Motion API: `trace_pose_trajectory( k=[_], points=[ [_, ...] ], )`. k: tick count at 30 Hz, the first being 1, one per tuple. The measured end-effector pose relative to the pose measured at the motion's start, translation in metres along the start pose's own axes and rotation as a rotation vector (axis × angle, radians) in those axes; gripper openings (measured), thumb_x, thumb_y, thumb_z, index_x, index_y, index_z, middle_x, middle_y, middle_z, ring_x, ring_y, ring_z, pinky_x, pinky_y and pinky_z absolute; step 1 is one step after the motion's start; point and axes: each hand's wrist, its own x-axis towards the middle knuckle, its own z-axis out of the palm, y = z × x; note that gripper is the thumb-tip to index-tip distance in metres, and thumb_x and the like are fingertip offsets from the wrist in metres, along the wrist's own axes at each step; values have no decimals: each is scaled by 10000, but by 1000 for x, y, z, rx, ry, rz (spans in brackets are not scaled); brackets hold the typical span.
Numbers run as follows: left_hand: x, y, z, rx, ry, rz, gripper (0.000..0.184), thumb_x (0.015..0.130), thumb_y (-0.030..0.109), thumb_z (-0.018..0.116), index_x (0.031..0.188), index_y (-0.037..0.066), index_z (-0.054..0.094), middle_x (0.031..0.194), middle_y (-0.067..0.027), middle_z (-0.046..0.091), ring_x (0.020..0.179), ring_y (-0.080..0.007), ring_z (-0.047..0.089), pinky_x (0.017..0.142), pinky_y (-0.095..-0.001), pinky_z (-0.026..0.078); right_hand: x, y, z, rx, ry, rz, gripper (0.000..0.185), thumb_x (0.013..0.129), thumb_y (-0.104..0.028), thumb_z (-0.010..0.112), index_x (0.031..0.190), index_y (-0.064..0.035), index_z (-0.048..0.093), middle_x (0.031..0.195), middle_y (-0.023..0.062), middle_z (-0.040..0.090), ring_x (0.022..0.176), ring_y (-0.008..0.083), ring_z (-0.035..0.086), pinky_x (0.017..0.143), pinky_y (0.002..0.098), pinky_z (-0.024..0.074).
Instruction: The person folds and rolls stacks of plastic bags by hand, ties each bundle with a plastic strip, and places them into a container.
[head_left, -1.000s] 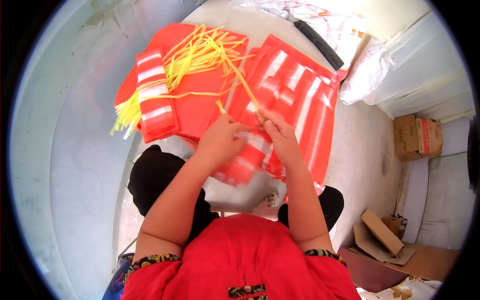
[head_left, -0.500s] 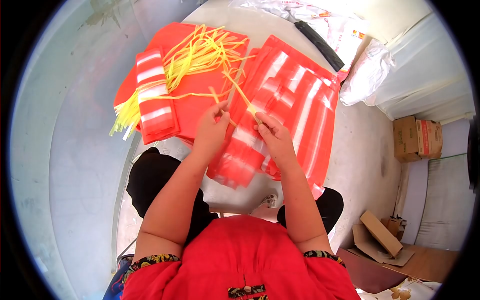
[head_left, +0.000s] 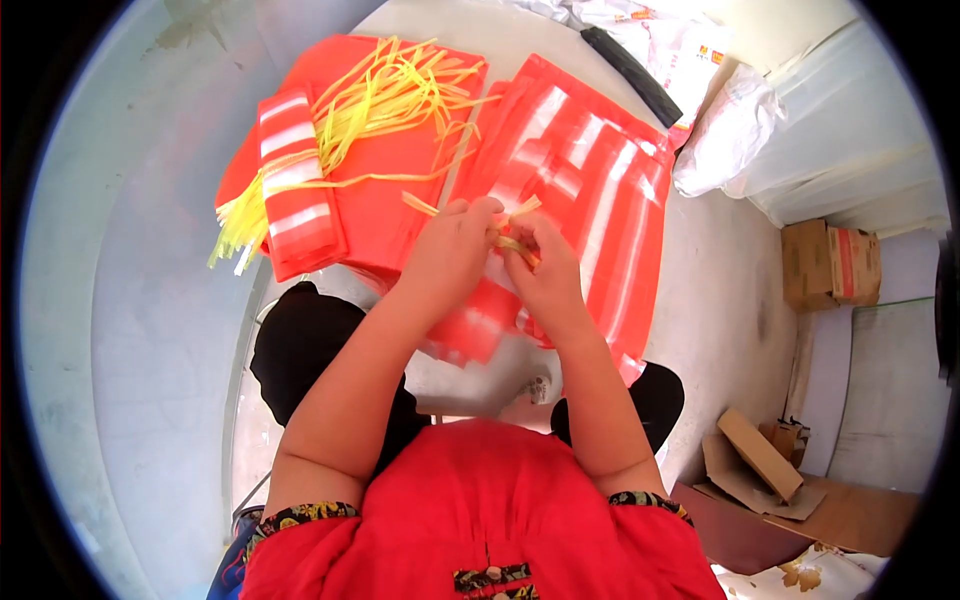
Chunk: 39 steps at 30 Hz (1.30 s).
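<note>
A thin yellow strip (head_left: 526, 206) is pinched in both my hands, with one end sticking out to the left and short pieces by my right fingers. My left hand (head_left: 455, 245) and my right hand (head_left: 545, 265) are closed and meet over a stack of glossy orange sheets with whitish stripes (head_left: 610, 200). Whether the strip is looped or knotted, my fingers hide. Up and left, a loose bundle of yellow strips (head_left: 385, 95) lies on plain orange material (head_left: 395, 215). Beside it, a folded orange bundle with white stripes (head_left: 293, 185) has yellow strips passing around it.
A black roll (head_left: 632, 77) lies along the far right of the pale table (head_left: 410, 20), near white printed plastic bags (head_left: 725, 130). Cardboard boxes (head_left: 830, 265) stand to the right, with opened cardboard (head_left: 755, 465) lower down. My knees are under the near edge.
My hands have come together, the left moving right towards the right hand. The yellow strip, stretched upward from my right hand before, is now gathered between my fingers.
</note>
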Motion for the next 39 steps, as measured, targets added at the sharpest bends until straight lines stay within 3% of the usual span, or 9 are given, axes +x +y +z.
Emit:
trace_pose_trajectory(
  k=[4,7,16,21,25,28,34,37,39],
  points=[
    [-1,4,-4,83,-78,62,98,939,107,673,1021,55,679,879,-137,695,918,-345,666,790,-463,544,2,-2,-4,-375,88,-281,315,885,4,682,1197,-39,676,1169,148,683,1023,354,679,873,421,569],
    [-1,5,-9,87,-95,141,86,906,94,711,982,56,700,881,-109,706,885,-329,652,780,-444,540,8,4,-5,-427,170,-444,269,853,31,709,1115,-32,714,1063,151,711,951,341,708,795,407,591],
    [3,6,-17,67,-40,294,155,833,28,757,982,54,723,903,-85,704,918,-310,627,824,-425,520,10,5,-13,-439,81,-278,157,873,-19,689,1017,-80,699,1021,97,674,962,324,678,805,437,570],
    [6,-1,-13,8,62,308,99,853,63,738,951,62,723,902,-85,711,893,-312,659,799,-433,539,12,-5,-18,-400,-8,-254,72,909,-58,697,979,-40,704,980,110,683,887,324,691,755,417,564],
    [4,-1,-16,-58,-44,118,93,905,49,742,990,25,714,945,-123,687,895,-321,656,791,-410,533,15,-13,-12,-579,-27,-269,82,960,-109,687,967,-29,702,902,123,685,843,322,700,715,416,559],
    [6,-1,-17,-77,-78,8,101,935,86,740,1003,15,717,944,-125,682,870,-307,670,761,-386,531,15,-5,-8,-489,39,-221,148,990,-189,662,964,-49,699,887,126,669,897,339,661,777,448,536],
    [10,-15,-19,-243,-124,-160,137,956,123,727,1027,7,726,919,-96,700,826,-223,679,750,-346,527,12,10,-9,-112,148,-4,194,1014,-180,643,944,-14,714,925,145,680,881,327,660,800,424,527],
    [10,-23,-26,-239,-172,-257,154,947,134,727,1033,6,729,906,-96,715,823,-205,684,757,-336,533,5,29,-10,-22,203,-45,195,1018,-97,645,920,46,733,820,119,669,728,209,611,680,331,477],
    [10,-33,-24,-186,-161,-285,166,940,147,729,1035,11,732,902,-105,722,831,-208,694,765,-331,538,-3,38,-16,-97,137,-1,198,1013,-151,649,926,14,714,861,146,658,804,295,629,742,394,495]
  ],
)
